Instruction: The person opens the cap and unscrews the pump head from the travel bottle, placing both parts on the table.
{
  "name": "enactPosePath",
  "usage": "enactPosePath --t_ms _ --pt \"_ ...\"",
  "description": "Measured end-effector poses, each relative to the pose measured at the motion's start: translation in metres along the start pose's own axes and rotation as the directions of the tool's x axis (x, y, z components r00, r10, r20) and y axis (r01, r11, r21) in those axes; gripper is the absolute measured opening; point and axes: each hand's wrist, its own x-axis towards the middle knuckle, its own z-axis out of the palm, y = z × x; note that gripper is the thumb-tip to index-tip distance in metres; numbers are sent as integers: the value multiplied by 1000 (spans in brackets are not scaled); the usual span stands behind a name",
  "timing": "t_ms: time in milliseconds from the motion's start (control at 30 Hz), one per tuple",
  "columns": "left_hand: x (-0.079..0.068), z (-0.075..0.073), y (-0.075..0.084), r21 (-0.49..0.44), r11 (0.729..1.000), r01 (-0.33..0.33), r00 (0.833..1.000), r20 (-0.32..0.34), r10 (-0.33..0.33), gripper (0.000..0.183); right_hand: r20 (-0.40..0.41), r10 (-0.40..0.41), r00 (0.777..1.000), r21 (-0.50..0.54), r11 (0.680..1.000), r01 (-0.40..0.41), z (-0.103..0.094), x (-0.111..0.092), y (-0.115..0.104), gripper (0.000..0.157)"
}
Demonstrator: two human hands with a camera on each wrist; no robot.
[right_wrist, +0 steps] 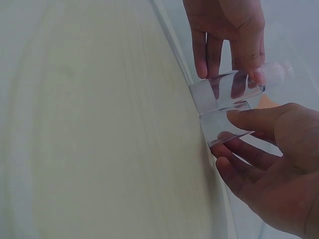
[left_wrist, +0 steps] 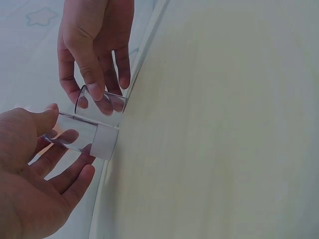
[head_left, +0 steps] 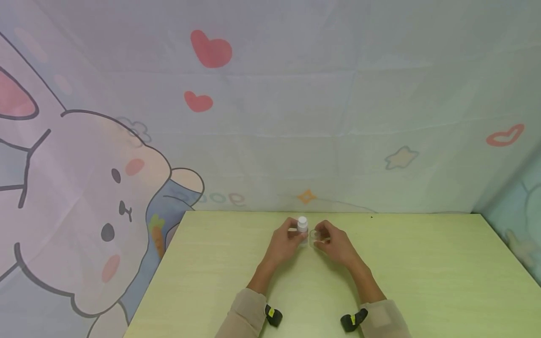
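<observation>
My left hand (head_left: 284, 241) grips a small upright bottle (head_left: 302, 225) with a white cap. In the right wrist view the same bottle (right_wrist: 203, 97) shows a clear middle, a white band at its foot and a pale shoulder. Just to the right, my right hand (head_left: 338, 243) holds a clear, glass-like cup (right_wrist: 219, 125) between thumb and fingers. Bottle and cup stand side by side, their walls close together, with their feet down at the tabletop. Fingers of both hands show through the clear walls.
The pale yellow-green table (head_left: 211, 272) ends at the back against a printed cloth (head_left: 287, 155) with hearts and a large rabbit. Black straps with camera mounts (head_left: 354, 320) sit at both wrists, by the rolled beige sleeves (head_left: 245, 310).
</observation>
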Motion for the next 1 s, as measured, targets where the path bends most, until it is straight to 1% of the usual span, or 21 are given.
enactPosePath --t_ms 300,500,700,867,1000 --pt "1 0 -2 7 1000 -17 1000 0 17 26 8 35 999 5 999 -35 0 0 1 38" --pt "1 1 -5 4 999 -35 999 3 35 25 33 48 998 3 999 -48 -3 -2 -4 44" --pt "2 1 -6 1 999 -33 999 5 33 26 49 50 998 9 999 -51 -8 -4 -8 47" --pt "2 -1 -6 -9 999 -41 999 9 41 27 42 44 998 -11 999 -43 -10 -2 -10 49" --pt "2 -1 -7 -9 999 -45 999 5 45 27 26 57 998 -37 998 -57 -12 0 -14 51"
